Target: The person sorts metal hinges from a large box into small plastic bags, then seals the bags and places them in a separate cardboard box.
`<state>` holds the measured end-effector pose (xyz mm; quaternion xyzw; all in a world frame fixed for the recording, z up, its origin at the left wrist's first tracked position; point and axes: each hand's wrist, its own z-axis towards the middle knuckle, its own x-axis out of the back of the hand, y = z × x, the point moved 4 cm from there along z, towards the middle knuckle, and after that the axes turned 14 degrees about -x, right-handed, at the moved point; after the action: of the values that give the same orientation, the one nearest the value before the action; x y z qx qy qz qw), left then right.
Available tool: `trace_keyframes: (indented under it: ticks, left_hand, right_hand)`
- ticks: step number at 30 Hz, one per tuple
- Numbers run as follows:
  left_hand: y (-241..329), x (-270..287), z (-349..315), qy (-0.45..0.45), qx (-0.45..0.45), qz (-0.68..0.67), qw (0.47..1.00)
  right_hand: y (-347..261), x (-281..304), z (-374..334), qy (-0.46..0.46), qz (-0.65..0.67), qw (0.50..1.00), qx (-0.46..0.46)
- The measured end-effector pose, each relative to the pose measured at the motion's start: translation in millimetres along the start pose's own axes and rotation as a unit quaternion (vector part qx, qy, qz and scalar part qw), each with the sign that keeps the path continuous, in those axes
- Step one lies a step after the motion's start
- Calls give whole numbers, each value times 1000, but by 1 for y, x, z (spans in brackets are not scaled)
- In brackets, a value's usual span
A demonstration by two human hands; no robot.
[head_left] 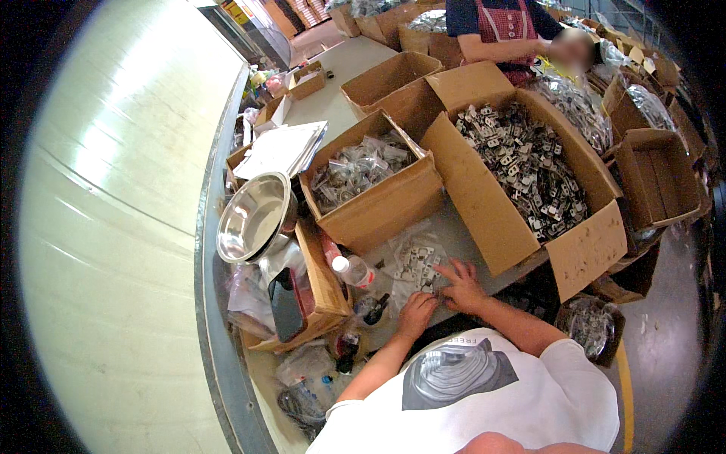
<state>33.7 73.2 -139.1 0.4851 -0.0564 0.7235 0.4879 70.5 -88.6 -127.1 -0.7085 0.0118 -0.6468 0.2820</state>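
A clear plastic bag [404,281] lies on the tabletop in front of me, with several small metal brackets [420,259] in it or on it; I cannot tell which. At its near edge my left hand [417,314] is closed, fingers pressed together on the plastic. Just to the right, my right hand [463,288] has its fingers apart, the tips touching the near right side of the brackets. Beyond it stands a large open cardboard box [484,219] heaped with loose metal brackets [522,166].
A cardboard box [386,208] of bagged parts stands ahead. Left are a steel bowl [257,216], a clear bottle [354,271], a dark phone [287,306] and papers [280,147]. A co-worker in a checked apron [505,26] is across the table, among more cartons [658,178].
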Motion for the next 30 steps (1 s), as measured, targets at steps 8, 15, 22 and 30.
trace_keyframes:
  ticks: [8, 15, 22, 30]
  left_hand:
    - [-1, 70, 69, 217, 76, 2, 973]
    - [33, 135, 128, 172, 124, -139, 967]
    - [72, 127, 125, 80, 80, -159, 981]
    - [85, 114, 115, 88, 92, -171, 977]
  right_hand:
    - [-42, 81, 36, 182, 87, 974, 104]
    - [-67, 159, 20, 264, 160, 946, 102]
    - [-62, 169, -9, 136, 196, 968, 73]
    - [-50, 173, -37, 137, 161, 976, 53]
